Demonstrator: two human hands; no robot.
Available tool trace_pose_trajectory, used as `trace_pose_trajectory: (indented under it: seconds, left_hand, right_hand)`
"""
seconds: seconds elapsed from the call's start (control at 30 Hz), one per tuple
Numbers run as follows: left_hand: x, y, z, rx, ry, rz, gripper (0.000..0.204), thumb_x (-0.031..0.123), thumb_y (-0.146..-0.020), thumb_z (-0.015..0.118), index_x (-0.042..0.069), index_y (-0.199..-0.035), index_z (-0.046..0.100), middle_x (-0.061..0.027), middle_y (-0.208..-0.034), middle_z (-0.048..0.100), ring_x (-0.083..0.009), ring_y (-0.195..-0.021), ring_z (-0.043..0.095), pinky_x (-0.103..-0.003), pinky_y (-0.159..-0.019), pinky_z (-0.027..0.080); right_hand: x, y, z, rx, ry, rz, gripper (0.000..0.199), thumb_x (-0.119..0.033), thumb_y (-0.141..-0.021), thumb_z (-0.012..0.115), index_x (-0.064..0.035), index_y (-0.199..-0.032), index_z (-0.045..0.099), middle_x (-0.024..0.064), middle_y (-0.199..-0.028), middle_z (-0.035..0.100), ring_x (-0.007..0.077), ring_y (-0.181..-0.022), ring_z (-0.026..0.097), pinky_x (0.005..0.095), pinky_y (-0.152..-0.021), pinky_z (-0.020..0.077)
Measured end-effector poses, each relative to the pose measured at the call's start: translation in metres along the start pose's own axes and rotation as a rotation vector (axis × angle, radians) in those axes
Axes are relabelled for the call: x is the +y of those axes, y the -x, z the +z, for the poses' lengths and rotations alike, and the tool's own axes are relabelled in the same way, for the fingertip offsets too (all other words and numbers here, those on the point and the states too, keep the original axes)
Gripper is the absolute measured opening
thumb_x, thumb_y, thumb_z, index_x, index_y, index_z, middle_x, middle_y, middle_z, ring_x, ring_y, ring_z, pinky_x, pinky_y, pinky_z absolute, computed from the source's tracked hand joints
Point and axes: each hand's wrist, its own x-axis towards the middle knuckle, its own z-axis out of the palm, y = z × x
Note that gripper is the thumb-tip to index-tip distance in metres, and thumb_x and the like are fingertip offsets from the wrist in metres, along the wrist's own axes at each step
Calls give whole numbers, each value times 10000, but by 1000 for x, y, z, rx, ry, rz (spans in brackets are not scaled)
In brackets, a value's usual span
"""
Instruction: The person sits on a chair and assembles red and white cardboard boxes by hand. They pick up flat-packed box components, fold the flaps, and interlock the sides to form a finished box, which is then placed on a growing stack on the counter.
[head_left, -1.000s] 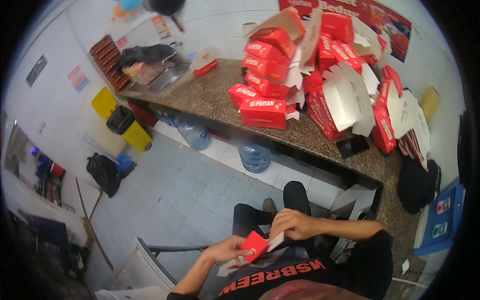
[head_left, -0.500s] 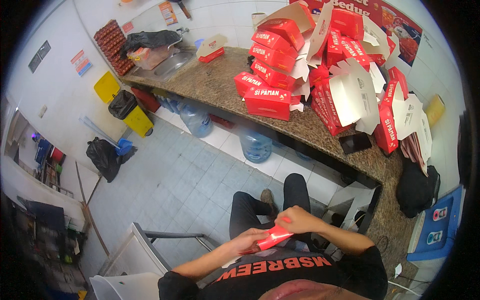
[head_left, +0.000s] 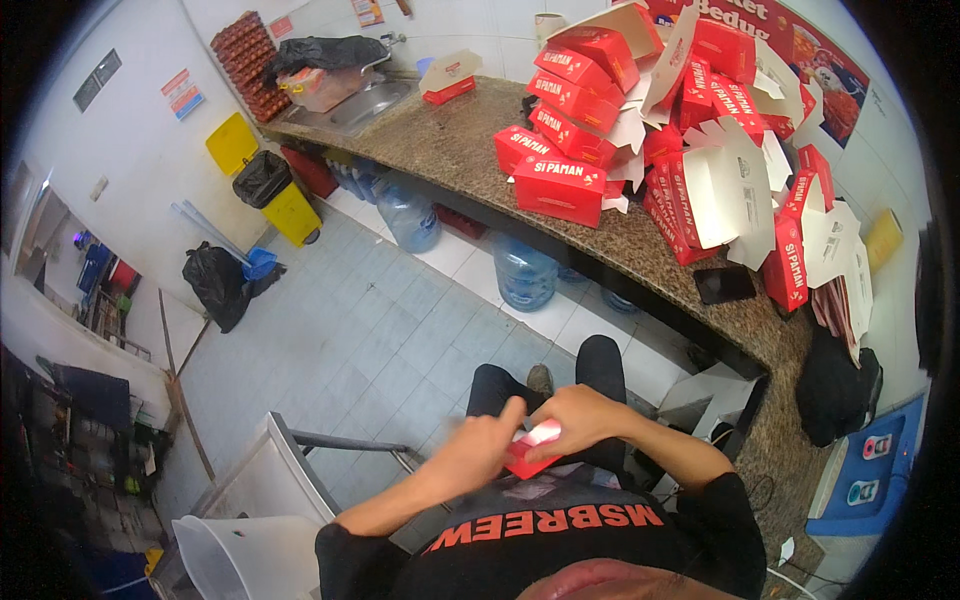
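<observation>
In front of my lap is a small red cardboard box (head_left: 524, 463), partly covered by my hands. My right hand (head_left: 582, 415) is closed on its upper right part, where a pale flap shows by the thumb. My left hand (head_left: 476, 447) is at the box's left side, one digit pointing up; motion blurs it, and its grip is unclear. Ahead on the granite counter (head_left: 470, 150) is a big heap of red food boxes (head_left: 560, 190), some with white lids raised. A dark phone (head_left: 725, 285) lies at the counter's near edge.
Large blue water bottles (head_left: 524, 273) stand under the counter. A yellow bin (head_left: 285, 210) and a black bag (head_left: 217, 287) are on the floor at left. A white tub (head_left: 240, 560) and a metal-edged surface (head_left: 290, 470) are near my left arm. A sink (head_left: 360, 112) is at the far left.
My left hand has moved off its earlier hold on the box's lower end and its digit now points up. The box is turned more upright, with my right hand lower around it.
</observation>
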Motion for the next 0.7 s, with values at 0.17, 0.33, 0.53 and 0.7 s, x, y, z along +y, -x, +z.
trace_pose_trajectory:
  seconds: [0.17,0.33,0.53,0.7]
  left_hand:
    - [5,-17,31,-68,-89,7,545,153,-864,725,29,-1234,344,-303,-878,658,-491,-798,656,-537,-670,508]
    - [11,-2,17,681,-445,34,615,200,-873,725,-16,-1324,367,-287,-1284,490,-398,-1124,577,-459,-926,484]
    - [-8,-40,69,798,585,-98,584,232,-980,634,-56,-1398,345,-224,-1285,544,-319,-1161,570,-430,-969,459]
    - [-29,-58,41,1094,143,-71,531,163,-971,607,-80,-1389,387,-288,-1223,596,-385,-1111,617,-440,-933,489]
  right_hand:
    - [16,-15,22,-54,-16,-67,475,-511,-807,750,-40,-863,753,202,-769,703,404,-744,687,476,-680,534]
    - [33,-10,35,473,-407,54,237,-219,-910,712,10,-848,703,157,-816,732,257,-663,688,382,-599,501]
    - [18,-54,51,960,-1048,-3,108,-79,-957,656,23,-921,656,122,-938,715,110,-862,658,295,-705,523]
    - [10,-61,31,914,-665,93,221,-161,-956,660,-11,-1115,690,143,-965,697,267,-899,666,403,-796,507]
